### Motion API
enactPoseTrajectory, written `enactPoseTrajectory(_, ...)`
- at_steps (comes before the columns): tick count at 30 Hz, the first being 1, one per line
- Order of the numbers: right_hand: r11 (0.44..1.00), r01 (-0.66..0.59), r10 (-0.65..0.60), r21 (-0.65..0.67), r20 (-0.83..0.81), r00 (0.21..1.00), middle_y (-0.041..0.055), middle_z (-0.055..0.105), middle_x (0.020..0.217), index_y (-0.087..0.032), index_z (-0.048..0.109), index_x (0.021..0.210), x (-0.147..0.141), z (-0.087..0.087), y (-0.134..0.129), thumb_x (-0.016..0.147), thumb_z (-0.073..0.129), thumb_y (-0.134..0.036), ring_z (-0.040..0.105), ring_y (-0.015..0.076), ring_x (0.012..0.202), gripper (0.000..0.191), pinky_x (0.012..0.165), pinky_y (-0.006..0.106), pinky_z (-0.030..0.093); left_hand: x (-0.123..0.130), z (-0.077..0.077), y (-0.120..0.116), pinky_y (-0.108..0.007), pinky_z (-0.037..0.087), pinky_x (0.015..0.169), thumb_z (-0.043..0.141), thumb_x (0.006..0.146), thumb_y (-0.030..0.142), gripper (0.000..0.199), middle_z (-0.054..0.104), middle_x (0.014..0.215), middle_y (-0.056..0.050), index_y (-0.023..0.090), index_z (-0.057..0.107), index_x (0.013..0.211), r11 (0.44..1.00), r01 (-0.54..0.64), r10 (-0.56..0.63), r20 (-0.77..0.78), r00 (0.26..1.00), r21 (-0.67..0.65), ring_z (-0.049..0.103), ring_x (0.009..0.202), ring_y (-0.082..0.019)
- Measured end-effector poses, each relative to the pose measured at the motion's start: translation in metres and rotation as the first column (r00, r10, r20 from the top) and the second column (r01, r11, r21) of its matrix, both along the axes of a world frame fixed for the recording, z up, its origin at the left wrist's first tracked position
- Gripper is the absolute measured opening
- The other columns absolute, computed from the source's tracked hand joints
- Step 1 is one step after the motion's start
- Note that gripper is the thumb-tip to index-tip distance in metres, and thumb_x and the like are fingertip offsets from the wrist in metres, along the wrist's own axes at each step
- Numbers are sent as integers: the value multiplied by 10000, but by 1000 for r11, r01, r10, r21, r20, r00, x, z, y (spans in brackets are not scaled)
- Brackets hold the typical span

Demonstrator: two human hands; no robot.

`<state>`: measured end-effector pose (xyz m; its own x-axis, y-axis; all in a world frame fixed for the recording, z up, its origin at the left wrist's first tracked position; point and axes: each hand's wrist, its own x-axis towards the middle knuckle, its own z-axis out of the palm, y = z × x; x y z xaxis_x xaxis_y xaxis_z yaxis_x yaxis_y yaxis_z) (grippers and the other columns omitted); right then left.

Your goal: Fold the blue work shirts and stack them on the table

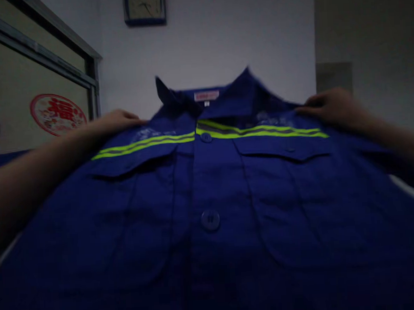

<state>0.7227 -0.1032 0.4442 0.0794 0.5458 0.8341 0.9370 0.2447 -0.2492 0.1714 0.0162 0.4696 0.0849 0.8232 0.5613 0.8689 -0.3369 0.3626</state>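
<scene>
A dark blue work jacket [222, 186] is held up before me by its shoulders, its buttoned front facing me. My left hand [118, 120] grips the shoulder at the left, and my right hand [329, 104] pinches the one at the right. Yellow-green reflective strips [147, 143] run across the chest above two flapped pockets. Two round buttons [210, 219] show on the front placket. The collar [236, 95] stands up at its points, and a white label with red print [206, 96] shows inside the neck. The jacket's lower part fades into shadow.
A square clock [144, 5] hangs on the pale wall [221, 38] behind the jacket. To the left is a framed window [11, 72] bearing a red round sticker [58, 114]. The room is dim. A recess [335, 79] shows at the right.
</scene>
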Motion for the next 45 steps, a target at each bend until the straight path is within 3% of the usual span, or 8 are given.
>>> enactPoseTrajectory(2, 900, 336, -270, -277, 251, 930, 182, 702, 988, -112, 704, 998, -30, -52, 48, 895, 523, -491, 634, 249, 985, 432, 841, 368, 442, 25, -46, 33, -351, 515, 828, 474, 935, 460, 453, 704, 821, -45, 68, 671, 1049, 993, -64, 47, -172, 984, -98, 649, 838, -201)
enactPoseTrajectory(6, 722, 373, -190, -583, 352, 917, 189, 697, 1043, -130, 706, 990, -56, -189, 96, 891, 580, -231, 651, 274, 996, 189, 840, 382, 480, 61, -180, 70, -390, 494, 897, 512, 930, 412, 357, 671, 1060, -105, 111, 659, 1053, 985, -49, 0, -285, 959, -165, 612, 1032, -266)
enactPoseTrajectory(11, 608, 308, -52, -732, 350, 935, 198, 574, 1294, -141, 598, 1260, -90, -351, 102, 885, 554, -204, 521, 295, 1225, 382, 981, 399, 429, 77, -351, 54, -393, 524, 864, 561, 923, 328, 286, 573, 1221, -85, 208, 575, 1181, 949, 38, -153, -353, 923, -313, 591, 1033, -204)
enactPoseTrajectory(17, 491, 71, 182, -868, 182, 966, 121, 327, 1525, -228, 388, 1453, -132, -458, 88, 952, 380, -495, 306, 320, 1391, 568, 1091, 533, 288, 56, -469, 37, -528, 366, 1049, 443, 953, 453, 432, 414, 1467, -106, 294, 478, 1353, 848, 0, -234, -374, 898, -529, 404, 1328, -295)
enactPoseTrajectory(24, 499, 24, 231, -866, 159, 960, 65, 255, 1560, -285, 310, 1484, -134, -482, 68, 967, 281, -524, 202, 287, 1436, 571, 1125, 565, 191, 21, -505, 35, -627, 117, 1115, 246, 867, 718, 732, 136, 1587, -49, 362, 188, 1504, 791, -71, -206, -373, 905, -608, 107, 1458, -319)
enactPoseTrajectory(34, 531, -63, 239, -845, 78, 968, 93, 431, 1466, -244, 514, 1363, -159, -472, 66, 948, 399, -470, 346, 298, 1366, 486, 1095, 511, 284, -31, -483, 26, -693, 233, 1033, 303, 915, 580, 621, 241, 1554, -149, 303, 345, 1469, 687, -292, -39, -435, 899, -665, 230, 1411, -403)
enactPoseTrajectory(39, 640, -173, 235, -749, -24, 972, 103, 628, 1221, -178, 639, 1170, -204, -443, 101, 938, 461, -323, 540, 226, 1163, 327, 1001, 339, 406, 8, -479, 53, -532, 251, 1122, 455, 905, 361, 505, 377, 1492, -156, 186, 484, 1378, 851, -127, -128, -435, 892, -510, 332, 1382, -327)
enactPoseTrajectory(45, 599, -77, 120, -797, -5, 993, 131, 642, 1202, -179, 534, 1284, -282, -428, 149, 929, 502, -393, 586, 250, 1135, 416, 918, 357, 460, 66, -501, 86, -451, 271, 1127, 399, 941, 342, 549, 298, 1541, -111, 204, 334, 1469, 836, 73, -290, -326, 900, -543, 262, 1424, -267)
